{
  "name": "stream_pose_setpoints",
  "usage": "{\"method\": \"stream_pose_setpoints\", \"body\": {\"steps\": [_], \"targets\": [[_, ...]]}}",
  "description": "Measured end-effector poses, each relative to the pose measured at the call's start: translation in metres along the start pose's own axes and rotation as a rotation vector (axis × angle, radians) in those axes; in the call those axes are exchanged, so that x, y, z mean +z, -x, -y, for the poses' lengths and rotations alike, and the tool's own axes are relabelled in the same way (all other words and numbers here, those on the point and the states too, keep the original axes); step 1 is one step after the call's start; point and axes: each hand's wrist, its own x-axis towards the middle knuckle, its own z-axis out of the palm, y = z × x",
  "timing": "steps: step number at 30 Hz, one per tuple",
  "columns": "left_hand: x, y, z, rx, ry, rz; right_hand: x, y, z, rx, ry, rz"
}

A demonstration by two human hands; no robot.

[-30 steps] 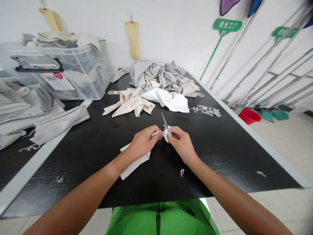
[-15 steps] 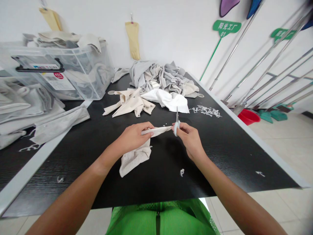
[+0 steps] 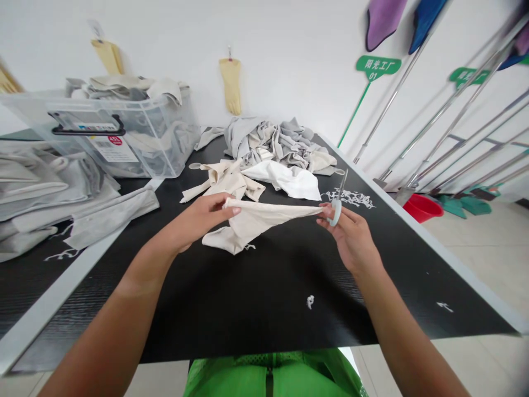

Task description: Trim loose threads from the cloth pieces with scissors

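Note:
A cream cloth piece [image 3: 264, 218] is stretched between my two hands above the black table. My left hand [image 3: 202, 218] pinches its left end, and a loose part hangs down with a few threads under it. My right hand [image 3: 347, 231] grips the cloth's right tip between the fingertips. The same hand holds small scissors with pale blue handles [image 3: 335, 213], blades pointing up and away. Just beyond the cloth lie a beige cloth [image 3: 231, 181] and a white cloth [image 3: 285, 177].
Grey cloths [image 3: 273, 140] are heaped at the back. Cut threads [image 3: 351, 198] lie to their right. On the left stand a clear plastic box [image 3: 152, 138] full of cloths and a folded stack [image 3: 70, 179]. A red dustpan [image 3: 421, 208] and long handles stand beyond the right edge.
My hands have moved apart and slightly up, my right hand going right. The cloth between them is now spread and pulled taut. The scissors have tilted to the right.

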Motion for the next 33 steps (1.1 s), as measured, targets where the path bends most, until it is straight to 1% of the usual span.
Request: {"method": "stream_pose_setpoints", "body": {"steps": [3,5,11,14,16,20,22,24,26,28,29,33], "targets": [[-0.001,0.003,-0.013,0.019,0.224,0.013,-0.005,0.000,0.008,0.044,-0.041,0.063],[-0.002,0.005,-0.021,0.028,0.310,0.024,-0.008,0.001,0.014,0.050,-0.050,0.117],[-0.013,0.014,-0.050,0.061,0.381,0.017,-0.017,0.008,0.036,0.030,-0.148,0.296],[-0.018,0.012,-0.059,0.046,0.347,0.024,-0.018,0.011,0.042,0.044,-0.188,0.355],[-0.020,0.007,-0.059,0.052,0.267,0.012,-0.018,0.009,0.042,0.053,-0.165,0.362],[-0.021,-0.008,-0.058,0.112,0.136,-0.025,-0.014,0.001,0.043,0.037,-0.083,0.338],[-0.022,-0.014,-0.060,0.164,0.126,-0.089,-0.012,0.000,0.047,-0.023,-0.064,0.311],[-0.022,-0.016,-0.062,0.232,0.118,-0.167,-0.010,0.001,0.051,-0.123,-0.049,0.268],[-0.022,-0.014,-0.062,0.287,0.081,-0.208,-0.011,0.007,0.054,-0.225,-0.018,0.235],[-0.020,-0.008,-0.057,0.303,0.006,-0.181,-0.015,0.014,0.054,-0.267,0.049,0.266],[-0.019,-0.003,-0.052,0.300,-0.041,-0.143,-0.018,0.018,0.053,-0.259,0.099,0.316],[-0.012,0.022,-0.023,0.238,-0.217,0.068,-0.036,0.036,0.041,-0.130,0.359,0.602]]}}
